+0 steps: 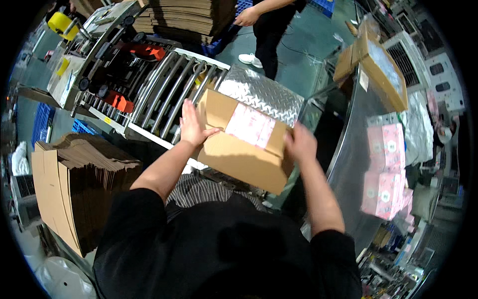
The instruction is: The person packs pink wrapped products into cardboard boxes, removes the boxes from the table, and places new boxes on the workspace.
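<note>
Where the green floor [311, 50] shows in the upper middle of the frame, a workshop opens out around a roller conveyor [167, 94], which runs from the upper left towards a ridged metal plate [264, 92] above centre. A grey metal bench [346, 187] curves down the right side. Two large stacks of flattened cartons stand about, one at lower left [97, 174], one at the top [186, 17]. Two red parts [149, 51] sit over the conveyor, and one yellow tape roll [63, 25] is at the upper left. On the bench lie two main groups of pink packages [386, 147], one above the other, with one open carton [381, 65] farther up. Another person's hand [247, 16] is at the top.

One cardboard box [239, 159] lies at the centre, tilted in view, with pink-patterned material [251, 125] showing between its flaps. The hands are apart, the box between them. The left hand [194, 127] is open against the box's left end, thumb spread over the top; the right hand [302, 144] is at the right end, too blurred to tell how far it is open.
</note>
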The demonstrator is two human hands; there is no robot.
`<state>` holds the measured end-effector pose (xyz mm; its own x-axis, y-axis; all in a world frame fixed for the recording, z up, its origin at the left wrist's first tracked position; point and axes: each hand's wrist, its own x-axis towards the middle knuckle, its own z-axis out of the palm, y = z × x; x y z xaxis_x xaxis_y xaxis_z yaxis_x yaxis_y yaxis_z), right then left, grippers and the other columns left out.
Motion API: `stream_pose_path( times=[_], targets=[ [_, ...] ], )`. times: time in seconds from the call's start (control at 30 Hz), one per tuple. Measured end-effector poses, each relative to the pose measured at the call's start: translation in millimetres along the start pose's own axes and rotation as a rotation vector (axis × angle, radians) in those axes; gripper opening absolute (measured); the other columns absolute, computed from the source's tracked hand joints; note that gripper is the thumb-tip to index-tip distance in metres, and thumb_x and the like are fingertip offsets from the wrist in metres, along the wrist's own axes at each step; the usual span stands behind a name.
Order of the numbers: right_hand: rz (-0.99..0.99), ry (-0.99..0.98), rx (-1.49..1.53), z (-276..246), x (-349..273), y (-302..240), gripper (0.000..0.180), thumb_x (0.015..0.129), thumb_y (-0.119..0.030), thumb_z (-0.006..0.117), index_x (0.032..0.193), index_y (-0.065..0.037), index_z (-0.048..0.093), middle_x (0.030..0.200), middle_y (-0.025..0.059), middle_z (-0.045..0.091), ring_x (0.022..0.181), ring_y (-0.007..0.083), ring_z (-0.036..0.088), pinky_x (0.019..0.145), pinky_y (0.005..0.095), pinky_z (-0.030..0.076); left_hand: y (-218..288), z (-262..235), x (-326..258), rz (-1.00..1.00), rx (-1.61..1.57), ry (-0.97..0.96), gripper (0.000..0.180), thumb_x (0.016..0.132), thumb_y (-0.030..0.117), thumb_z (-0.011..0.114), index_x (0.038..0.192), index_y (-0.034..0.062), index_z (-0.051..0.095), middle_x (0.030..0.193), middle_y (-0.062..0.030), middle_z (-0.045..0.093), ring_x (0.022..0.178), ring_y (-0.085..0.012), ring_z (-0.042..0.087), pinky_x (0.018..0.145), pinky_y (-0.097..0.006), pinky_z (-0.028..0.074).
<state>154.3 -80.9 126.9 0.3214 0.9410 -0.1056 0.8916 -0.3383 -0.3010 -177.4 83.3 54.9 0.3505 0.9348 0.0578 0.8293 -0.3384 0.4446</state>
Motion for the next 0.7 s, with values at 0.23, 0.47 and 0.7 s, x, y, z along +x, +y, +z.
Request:
stream_pose_path(
  times=[0.23, 0.47, 0.7],
  targets=[
    [0.236, 0.271, 0.04, 111.0, -68.1, 41.0, 0.057, 0.096, -0.027, 0.047, 0.148, -0.01, 0.031, 0.153, 0.0204, 0.026, 0.143, 0.0367, 0.02, 0.116, 0.0447, 0.017, -1.8, -7.9, 24.2, -0.412, -0.136, -0.318, 0.072, 0.09, 0.058, 0.05, 0.133, 0.0023, 0.038, 0.109, -0.0261, 0.064, 0.099, -0.0404, 0.063, 0.087, -0.049, 0.049],
    [0.629, 0.248, 1.324, 136.8, -53.5, -55.0, 0.065, 0.105, -0.036, 0.03, 0.154, -0.013, -0.005, 0.159, 0.0104, 0.013, 0.141, 0.029, 0.026, 0.113, 0.0407, 0.025, -59.1, -23.2, 109.8, -0.107, -0.103, -0.375, 0.058, 0.093, 0.051, 0.047, 0.128, 0.0045, 0.046, 0.113, -0.023, 0.062, 0.1, -0.038, 0.063, 0.084, -0.047, 0.051],
    [0.383, 0.213, 1.379, 192.6, 112.1, -217.7, 0.069, 0.104, -0.032, 0.037, 0.154, -0.013, -0.007, 0.159, 0.0134, 0.011, 0.142, 0.0294, 0.023, 0.114, 0.0411, 0.023, -226.0, -80.7, 239.5, 0.069, 0.222, 0.075, 0.052, 0.097, 0.048, 0.041, 0.143, 0.0255, 0.043, 0.156, -0.0099, 0.026, 0.145, -0.0393, 0.013, 0.116, -0.055, 0.014]
  ],
)
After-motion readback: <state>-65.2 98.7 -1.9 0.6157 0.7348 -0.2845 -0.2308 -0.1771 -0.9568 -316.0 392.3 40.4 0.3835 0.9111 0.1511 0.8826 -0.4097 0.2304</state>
